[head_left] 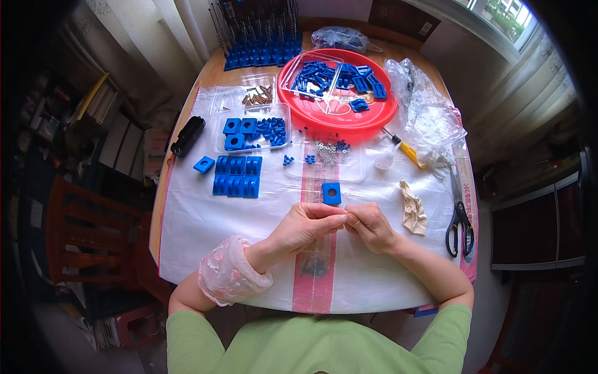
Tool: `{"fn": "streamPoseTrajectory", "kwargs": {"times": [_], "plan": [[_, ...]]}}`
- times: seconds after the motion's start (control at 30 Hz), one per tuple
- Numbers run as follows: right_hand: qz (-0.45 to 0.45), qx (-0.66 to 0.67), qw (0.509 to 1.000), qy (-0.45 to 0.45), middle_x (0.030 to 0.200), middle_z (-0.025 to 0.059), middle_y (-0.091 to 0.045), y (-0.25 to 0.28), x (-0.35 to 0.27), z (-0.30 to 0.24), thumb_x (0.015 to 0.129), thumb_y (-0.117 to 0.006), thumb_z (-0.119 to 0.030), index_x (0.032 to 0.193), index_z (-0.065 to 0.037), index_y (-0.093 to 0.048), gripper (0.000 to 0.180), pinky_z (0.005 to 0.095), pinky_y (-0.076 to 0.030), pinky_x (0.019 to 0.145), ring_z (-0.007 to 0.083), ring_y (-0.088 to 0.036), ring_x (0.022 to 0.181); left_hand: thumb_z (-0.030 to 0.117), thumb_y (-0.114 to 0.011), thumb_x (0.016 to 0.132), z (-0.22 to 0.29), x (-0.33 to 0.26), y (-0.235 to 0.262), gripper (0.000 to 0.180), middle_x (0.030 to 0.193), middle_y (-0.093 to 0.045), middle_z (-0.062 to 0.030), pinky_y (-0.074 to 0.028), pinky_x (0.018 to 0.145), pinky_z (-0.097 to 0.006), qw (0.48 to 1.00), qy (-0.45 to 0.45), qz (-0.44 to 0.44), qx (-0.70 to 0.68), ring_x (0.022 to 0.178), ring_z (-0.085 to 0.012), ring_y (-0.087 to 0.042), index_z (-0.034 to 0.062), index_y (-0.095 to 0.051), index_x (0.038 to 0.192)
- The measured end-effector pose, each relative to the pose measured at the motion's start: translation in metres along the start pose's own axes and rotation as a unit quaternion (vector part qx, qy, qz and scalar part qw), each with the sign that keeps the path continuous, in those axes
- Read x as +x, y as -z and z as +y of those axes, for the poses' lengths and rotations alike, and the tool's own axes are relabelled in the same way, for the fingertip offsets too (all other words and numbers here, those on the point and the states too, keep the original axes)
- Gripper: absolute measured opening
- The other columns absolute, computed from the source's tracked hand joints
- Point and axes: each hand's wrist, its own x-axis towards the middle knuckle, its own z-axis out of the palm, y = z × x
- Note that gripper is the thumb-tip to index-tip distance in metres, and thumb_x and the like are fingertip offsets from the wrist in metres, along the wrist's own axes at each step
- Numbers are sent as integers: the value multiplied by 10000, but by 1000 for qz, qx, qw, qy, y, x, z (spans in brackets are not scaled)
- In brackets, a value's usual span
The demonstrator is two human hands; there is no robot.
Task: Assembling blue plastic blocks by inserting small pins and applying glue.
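Observation:
Both my hands meet at the middle of the table with their fingertips together. My left hand [306,222] is closed in a pinch, and my right hand [371,228] has its fingers curled against it. Anything between the fingertips is too small or too hidden to make out. Just beyond them lies a blue square plastic piece [332,201] with a round hole. Further left, several blue curved plastic pieces [237,177] stand in two rows, with a single blue holed block [204,164] beside them. Small blue parts [310,159] and metal nuts [327,153] lie past the square piece.
A red round tray [293,111] with blue parts stands at the back. Left of it are a clear box [219,138] of blue parts and brass-coloured pieces [258,96]. Scissors [460,227], a yellow-handled screwdriver [410,153], a beige cloth [413,209] and plastic bags [423,106] lie right.

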Motion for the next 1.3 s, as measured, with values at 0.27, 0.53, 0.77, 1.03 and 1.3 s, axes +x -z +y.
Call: {"fn": "streamPoseTrajectory", "kwargs": {"times": [0.27, 0.53, 0.77, 1.03, 1.3], "plan": [[-2, 130, 989, -72, 562, -14, -426, 1, -1, 2, 1043, -434, -261, 758, -18, -536, 388, 281, -323, 492, 85, -383, 529, 63, -657, 922, -1, 0, -4, 260, 1077, -686, -89, -539, 872, -248, 1000, -17, -13, -17, 967, -120, -645, -8, -662, 1173], [-14, 89, 995, -52, 558, 7, -430, 1, 0, 1, 1034, -446, -245, 774, -20, -547, 358, 291, -327, 482, 101, -387, 501, 60, -673, 909, -4, 1, -1, 196, 1039, -694, -83, -550, 862, -244, 999, 2, 8, -37, 936, -125, -657, -7, -691, 1092], [-13, 25, 999, -18, 574, 64, -452, 1, -1, 2, 1004, -482, -197, 751, -32, -505, 303, 337, -362, 499, 196, -447, 494, 58, -697, 889, -1, 0, 1, 166, 999, -697, -74, -551, 851, -241, 999, 11, 0, -45, 923, -124, -660, 2, -704, 1045], [-10, -132, 989, 70, 643, 135, -508, 4, -1, 3, 965, -517, -158, 807, -36, -513, 199, 397, -396, 532, 335, -541, 591, 68, -699, 891, -4, 1, 5, 125, 974, -701, -76, -544, 811, -235, 1000, -5, -4, -20, 884, -114, -653, 5, -711, 999], [-46, 157, 982, -95, 549, 16, -488, 6, 0, -3, 1014, -484, -238, 756, -10, -592, 361, 280, -345, 481, 96, -445, 502, 129, -593, 977, -8, 6, 3, 218, 995, -658, -57, -531, 804, -209, 998, -6, -18, -64, 905, -100, -626, -31, -645, 1114]]}}
